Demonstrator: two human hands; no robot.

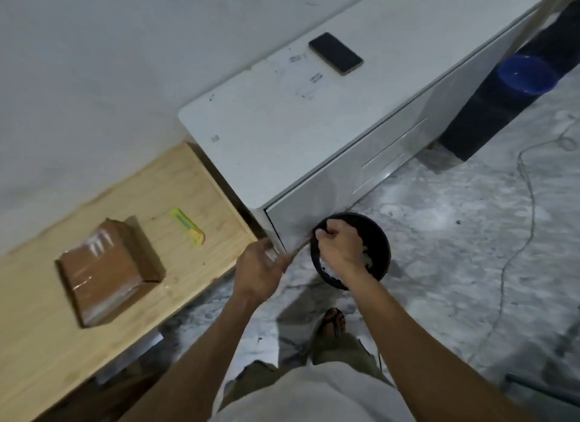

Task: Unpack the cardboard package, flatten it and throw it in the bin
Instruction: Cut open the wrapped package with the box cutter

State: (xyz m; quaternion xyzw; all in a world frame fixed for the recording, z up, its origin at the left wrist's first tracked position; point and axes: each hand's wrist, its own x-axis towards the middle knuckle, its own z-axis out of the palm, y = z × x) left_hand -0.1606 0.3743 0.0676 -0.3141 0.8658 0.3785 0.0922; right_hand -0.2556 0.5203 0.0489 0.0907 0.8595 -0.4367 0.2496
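Head cam: both hands over bin (381,242) — right hand (339,245) clenched, left hand (260,271) pinching tape strip (298,249), prob.

There are two hands: the left hand (262,269) in the lower middle of the picture and the right hand (340,247) just beside it. There is one black bin (378,245) on the floor, in the middle of the picture. There is one brown cardboard package (110,269) at the left. There is one yellow-green cutter (187,227) a little up and right of it. There is one wooden table (40,343) at the lower left. There is one white cabinet (273,129) in the middle. There is one black phone (335,53) near the top. There is one blue bowl (527,75) at the upper right. One foot in a sandal (333,322) shows low in the middle.
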